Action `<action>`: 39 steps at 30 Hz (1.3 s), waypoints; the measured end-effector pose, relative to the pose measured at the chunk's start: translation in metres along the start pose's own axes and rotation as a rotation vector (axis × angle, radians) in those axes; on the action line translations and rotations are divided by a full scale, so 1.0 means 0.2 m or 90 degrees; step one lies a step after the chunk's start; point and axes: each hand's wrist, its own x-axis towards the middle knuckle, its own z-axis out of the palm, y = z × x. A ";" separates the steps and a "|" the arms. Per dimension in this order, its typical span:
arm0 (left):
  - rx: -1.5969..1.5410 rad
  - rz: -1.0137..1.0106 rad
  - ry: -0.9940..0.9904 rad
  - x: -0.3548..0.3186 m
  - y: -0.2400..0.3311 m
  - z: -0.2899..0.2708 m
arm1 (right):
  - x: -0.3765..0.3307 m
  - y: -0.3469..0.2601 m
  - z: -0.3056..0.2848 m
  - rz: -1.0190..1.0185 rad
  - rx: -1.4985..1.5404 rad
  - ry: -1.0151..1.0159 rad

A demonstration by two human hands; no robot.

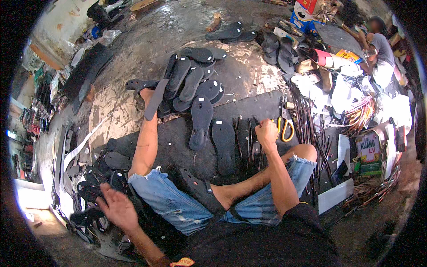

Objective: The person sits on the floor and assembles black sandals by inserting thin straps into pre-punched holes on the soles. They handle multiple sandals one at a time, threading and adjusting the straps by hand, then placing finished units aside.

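I sit on the floor in denim shorts, with a black rubber mat (249,111) spread in front of me. My right hand (266,132) is closed around a thin black strap (256,125) over the mat, beside the yellow-handled scissors (287,129). My left hand (116,206) is spread open at my lower left, over a heap of black sandal parts (91,196), holding nothing. A pile of black sandal soles (192,82) with small white tags lies ahead, and two single soles (223,144) rest on the mat near my knees.
Bundles of black straps (311,124) lie to the right of the scissors. White bags, a cardboard box (304,12) and a green packet (368,153) crowd the right side. Another person (380,44) sits at the far right. More sandals (229,32) lie at the back.
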 end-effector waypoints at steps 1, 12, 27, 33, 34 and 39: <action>0.081 -0.018 0.022 0.04 -0.15 0.09 | 0.00 0.01 0.03 -0.023 -0.054 0.055; 0.475 -0.145 -0.370 -0.03 -1.30 1.09 | -0.46 -0.68 -0.70 -0.165 0.736 -0.254; 0.496 0.065 -0.356 -0.07 -1.11 1.10 | -0.59 -0.90 -0.84 -0.309 0.724 -0.134; 0.499 0.057 -0.362 -0.07 -1.12 1.09 | -0.61 -0.95 -0.75 -0.294 0.780 -0.155; 0.484 0.063 -0.358 -0.07 -1.13 1.08 | -0.63 -0.95 -0.74 -0.259 0.831 -0.172; 0.457 0.057 -0.337 -0.05 -1.16 1.04 | -0.63 -0.93 -0.71 -0.159 0.848 -0.125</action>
